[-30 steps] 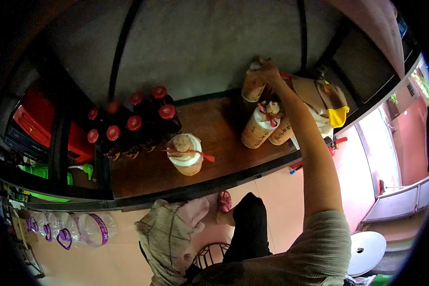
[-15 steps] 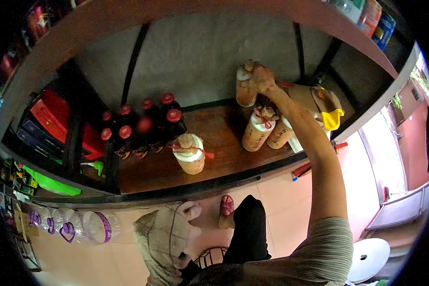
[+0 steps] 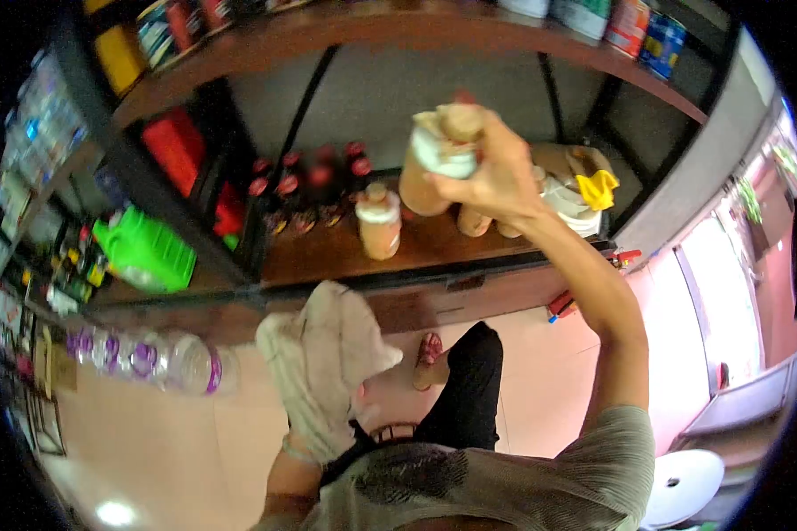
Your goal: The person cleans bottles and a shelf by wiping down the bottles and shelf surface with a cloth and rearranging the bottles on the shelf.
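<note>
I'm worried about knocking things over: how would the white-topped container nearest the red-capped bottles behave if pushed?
The white-topped container looks taller than wide, so a high push might tip it. Its rounded body could roll if it fell. On the flat wooden shelf, a low push would probably slide it.

We see bright daylight at right, a glare spot on the floor [image 3: 195, 451], a dim shelf [image 3: 429, 244], a motion-blurred right hand [image 3: 496, 173], and fisheye-bowed, black-cornered edges.
</note>
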A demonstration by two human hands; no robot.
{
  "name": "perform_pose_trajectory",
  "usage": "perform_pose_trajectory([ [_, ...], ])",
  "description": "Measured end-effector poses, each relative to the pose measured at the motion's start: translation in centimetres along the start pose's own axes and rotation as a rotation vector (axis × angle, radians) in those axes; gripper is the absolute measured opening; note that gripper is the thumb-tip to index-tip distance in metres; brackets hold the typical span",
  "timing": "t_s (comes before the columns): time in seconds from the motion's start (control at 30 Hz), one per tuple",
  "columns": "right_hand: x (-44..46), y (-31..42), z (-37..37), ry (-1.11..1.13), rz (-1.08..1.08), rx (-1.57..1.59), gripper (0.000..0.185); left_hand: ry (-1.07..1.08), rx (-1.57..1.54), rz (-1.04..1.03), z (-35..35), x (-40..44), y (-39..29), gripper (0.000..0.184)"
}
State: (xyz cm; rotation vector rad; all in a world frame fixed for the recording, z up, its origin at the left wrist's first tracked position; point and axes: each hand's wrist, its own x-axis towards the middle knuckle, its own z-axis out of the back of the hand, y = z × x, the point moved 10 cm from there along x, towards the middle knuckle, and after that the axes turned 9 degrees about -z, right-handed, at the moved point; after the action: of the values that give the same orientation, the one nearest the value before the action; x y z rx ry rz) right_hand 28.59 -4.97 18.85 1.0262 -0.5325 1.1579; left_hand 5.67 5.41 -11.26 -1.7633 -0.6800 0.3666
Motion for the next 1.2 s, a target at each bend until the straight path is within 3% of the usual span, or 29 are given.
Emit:
perform_pose_trajectory([
  [0.03,-0.8,1.0,0.3,0.058,-0.153,0.181,0.064,0.009,0.013,-0.015,-0.2,-0.3,0.1,0.05],
  [0.07,-1.7,1.7,-0.2,0.18,-0.192,0.221,0.067,0.02,0.028,-0.03,-0.5,-0.4,0.3,0.049],
  [0.13,-4.1,3.9,-1.0,0.437,-0.513,0.223,0.08,0.051,0.06,-0.074,-1.4,-0.8,0.8,0.049],
  [0.17,-5.3,5.4,-1.3,0.46,-0.523,0.288,0.082,0.068,0.078,-0.097,-1.7,-1.0,1.0,0.049],
  [0.27,-8.9,9.6,-2.6,0.468,-0.263,0.294,0.077,0.076,0.129,-0.155,-2.2,-2.1,1.5,0.049],
  [0.33,-12.6,9.9,-5.0,0.602,-0.451,0.442,0.077,0.08,0.17,-0.184,-2.4,-2.7,1.9,0.049],
  [0.4,-14.2,10.5,-6.5,0.643,-0.386,0.369,0.078,0.078,0.21,-0.205,-2.4,-3.2,2.3,0.049],
  [0.5,-15.3,10.4,-8.1,0.589,-0.5,0.514,0.088,0.067,0.266,-0.239,-1.9,-3.2,2.6,0.049],
  [0.6,-16.1,10.5,-8.3,0.444,-0.391,0.584,0.103,0.054,0.314,-0.266,-1.1,-3.0,3.0,0.049],
  [0.67,-17.2,10.8,-9.8,0.465,-0.384,0.733,0.119,0.049,0.332,-0.271,-0.4,-2.9,3.7,0.049],
  [0.7,-18.2,11.0,-10.9,0.483,-0.407,0.796,0.125,0.097,0.312,-0.258,0.0,-2.9,4.7,0.063],
  [0.73,-19.2,11.0,-11.8,0.491,-0.434,0.855,0.13,0.08,0.435,-0.283,0.6,-2.8,3.8,0.063],
  [0.77,-19.6,11.8,-12.4,0.47,-0.382,0.885,0.128,0.073,0.553,-0.311,1.1,-2.6,3.0,0.062],
  [0.87,-20.1,12.3,-13.4,0.525,-0.298,0.776,0.113,0.061,0.441,-0.288,1.0,-2.2,2.4,0.055],
  [0.97,-22.8,10.9,-15.3,0.636,-0.417,0.716,0.09,0.063,0.308,-0.232,0.9,-2.3,2.1,0.047],
  [1.03,-24.2,9.9,-15.8,0.646,-0.404,0.658,0.085,0.064,0.2,-0.18,0.8,-2.3,1.9,0.042],
  [1.1,-24.9,9.9,-16.2,0.674,-0.286,0.496,0.08,0.063,0.107,-0.151,0.7,-2.0,2.1,0.038],
  [1.2,-25.5,11.1,-16.7,0.734,-0.008,0.18,0.089,0.037,-0.014,-0.142,0.6,-2.1,2.3,0.031],
])
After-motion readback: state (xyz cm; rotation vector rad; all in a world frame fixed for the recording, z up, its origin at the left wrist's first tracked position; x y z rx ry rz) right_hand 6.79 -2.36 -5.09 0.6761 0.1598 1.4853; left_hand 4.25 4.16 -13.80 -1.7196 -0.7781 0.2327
